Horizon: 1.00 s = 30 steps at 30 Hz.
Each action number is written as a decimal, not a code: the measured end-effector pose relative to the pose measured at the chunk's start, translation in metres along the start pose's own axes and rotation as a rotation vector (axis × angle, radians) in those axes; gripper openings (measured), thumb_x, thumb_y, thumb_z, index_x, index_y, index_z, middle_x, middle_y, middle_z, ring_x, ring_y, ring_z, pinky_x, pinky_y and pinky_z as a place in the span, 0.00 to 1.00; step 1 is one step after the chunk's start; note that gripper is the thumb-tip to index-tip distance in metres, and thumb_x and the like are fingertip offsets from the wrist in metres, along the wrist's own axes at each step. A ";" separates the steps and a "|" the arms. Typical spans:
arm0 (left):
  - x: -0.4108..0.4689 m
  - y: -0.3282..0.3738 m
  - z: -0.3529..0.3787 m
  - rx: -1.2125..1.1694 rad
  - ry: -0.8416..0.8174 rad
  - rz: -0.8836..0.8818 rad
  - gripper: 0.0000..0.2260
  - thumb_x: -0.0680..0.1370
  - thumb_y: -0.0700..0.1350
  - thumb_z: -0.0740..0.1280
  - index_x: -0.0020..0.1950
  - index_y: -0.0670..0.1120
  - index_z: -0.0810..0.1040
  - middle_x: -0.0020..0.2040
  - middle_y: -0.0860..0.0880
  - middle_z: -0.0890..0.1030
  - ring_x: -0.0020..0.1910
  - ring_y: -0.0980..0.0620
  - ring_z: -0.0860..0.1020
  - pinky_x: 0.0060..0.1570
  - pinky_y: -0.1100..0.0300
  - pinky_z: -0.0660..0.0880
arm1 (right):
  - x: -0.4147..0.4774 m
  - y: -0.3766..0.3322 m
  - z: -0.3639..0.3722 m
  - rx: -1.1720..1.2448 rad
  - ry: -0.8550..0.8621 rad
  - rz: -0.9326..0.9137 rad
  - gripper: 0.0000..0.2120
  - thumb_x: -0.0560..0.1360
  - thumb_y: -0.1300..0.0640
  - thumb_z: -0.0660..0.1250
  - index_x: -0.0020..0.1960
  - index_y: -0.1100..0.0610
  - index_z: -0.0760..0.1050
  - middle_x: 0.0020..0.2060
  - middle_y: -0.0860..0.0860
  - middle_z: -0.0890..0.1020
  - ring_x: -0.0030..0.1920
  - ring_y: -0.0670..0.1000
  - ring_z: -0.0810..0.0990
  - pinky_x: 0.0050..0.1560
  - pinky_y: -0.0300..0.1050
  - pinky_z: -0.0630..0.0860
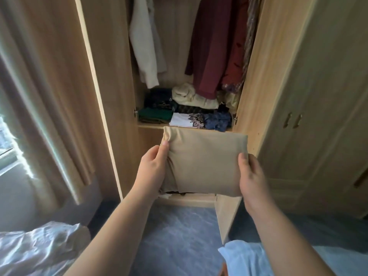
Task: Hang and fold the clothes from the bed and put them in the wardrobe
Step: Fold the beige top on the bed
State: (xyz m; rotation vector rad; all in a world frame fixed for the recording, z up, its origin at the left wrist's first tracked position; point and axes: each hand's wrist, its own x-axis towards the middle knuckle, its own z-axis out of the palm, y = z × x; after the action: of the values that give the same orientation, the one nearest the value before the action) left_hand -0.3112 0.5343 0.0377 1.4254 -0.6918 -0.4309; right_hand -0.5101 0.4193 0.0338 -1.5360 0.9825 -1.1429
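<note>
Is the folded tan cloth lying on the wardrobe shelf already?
No, the left hand and the right hand grip the folded tan cloth by its sides, out in front of the wardrobe shelf.

Home bedroom: open wardrobe w/ hung clothes, bed, curtain.

Person's going bare-armed here, left hand and right hand both showing short, plain thumbnails.

Beige curtains by bright window at L, blue-grey carpet below, closed wood cupboard doors at R
</note>
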 end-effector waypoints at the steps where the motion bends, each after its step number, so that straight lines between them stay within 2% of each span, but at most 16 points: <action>1: 0.013 -0.004 0.010 0.004 0.010 -0.004 0.18 0.79 0.62 0.63 0.45 0.47 0.77 0.43 0.49 0.77 0.44 0.52 0.75 0.48 0.52 0.72 | 0.019 0.008 0.001 0.002 -0.018 -0.005 0.12 0.82 0.41 0.56 0.46 0.43 0.74 0.46 0.43 0.80 0.48 0.46 0.79 0.51 0.51 0.76; 3: 0.037 -0.011 0.032 0.023 0.041 -0.014 0.19 0.80 0.61 0.62 0.44 0.45 0.77 0.44 0.49 0.78 0.45 0.52 0.76 0.49 0.51 0.73 | 0.059 0.023 0.003 0.008 -0.048 -0.026 0.12 0.82 0.41 0.56 0.48 0.45 0.74 0.47 0.46 0.81 0.49 0.48 0.79 0.51 0.51 0.76; 7: 0.087 -0.022 0.074 0.017 0.119 -0.058 0.14 0.81 0.59 0.62 0.39 0.55 0.77 0.43 0.51 0.81 0.46 0.52 0.78 0.54 0.50 0.76 | 0.137 0.041 0.009 0.023 -0.119 -0.011 0.10 0.81 0.40 0.55 0.49 0.42 0.73 0.49 0.44 0.80 0.50 0.44 0.78 0.48 0.47 0.74; 10: 0.129 -0.030 0.092 0.059 0.150 -0.039 0.14 0.81 0.59 0.61 0.41 0.54 0.77 0.44 0.49 0.80 0.46 0.52 0.78 0.51 0.52 0.75 | 0.189 0.050 0.019 0.024 -0.172 -0.014 0.12 0.82 0.41 0.55 0.53 0.44 0.73 0.49 0.45 0.80 0.49 0.45 0.78 0.47 0.46 0.74; 13: 0.171 -0.038 0.104 0.057 0.194 -0.038 0.14 0.82 0.57 0.60 0.40 0.55 0.76 0.42 0.55 0.80 0.43 0.58 0.77 0.48 0.60 0.73 | 0.234 0.061 0.039 0.026 -0.192 -0.015 0.15 0.82 0.42 0.55 0.60 0.49 0.73 0.50 0.46 0.80 0.48 0.43 0.79 0.43 0.42 0.72; 16: 0.215 -0.053 0.111 0.048 0.211 -0.067 0.14 0.82 0.57 0.61 0.38 0.57 0.77 0.42 0.54 0.81 0.43 0.57 0.77 0.48 0.59 0.74 | 0.276 0.075 0.063 0.022 -0.198 -0.012 0.14 0.82 0.43 0.55 0.59 0.49 0.73 0.49 0.44 0.80 0.47 0.39 0.78 0.40 0.37 0.71; 19: 0.270 -0.074 0.113 0.048 0.189 -0.094 0.15 0.82 0.58 0.61 0.39 0.55 0.77 0.43 0.51 0.81 0.44 0.53 0.78 0.49 0.55 0.74 | 0.319 0.089 0.092 0.004 -0.188 0.011 0.15 0.82 0.43 0.55 0.59 0.51 0.73 0.49 0.46 0.80 0.48 0.42 0.79 0.40 0.39 0.71; 25: 0.401 -0.116 0.112 0.025 0.145 -0.109 0.15 0.82 0.57 0.61 0.41 0.54 0.80 0.42 0.52 0.83 0.43 0.56 0.79 0.47 0.59 0.74 | 0.413 0.121 0.171 -0.085 -0.096 -0.005 0.13 0.82 0.44 0.56 0.54 0.52 0.73 0.45 0.46 0.80 0.45 0.43 0.78 0.41 0.42 0.72; 30: 0.513 -0.138 0.103 0.033 0.080 -0.156 0.16 0.81 0.59 0.61 0.41 0.52 0.79 0.43 0.50 0.82 0.45 0.53 0.79 0.46 0.59 0.73 | 0.489 0.134 0.237 -0.155 -0.046 0.029 0.17 0.82 0.42 0.55 0.58 0.53 0.72 0.46 0.45 0.78 0.47 0.47 0.78 0.43 0.44 0.72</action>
State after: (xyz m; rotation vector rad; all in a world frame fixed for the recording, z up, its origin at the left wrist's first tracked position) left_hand 0.0164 0.1056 -0.0073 1.5258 -0.5275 -0.4821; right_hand -0.1706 -0.0228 -0.0225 -1.6576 1.0795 -1.0270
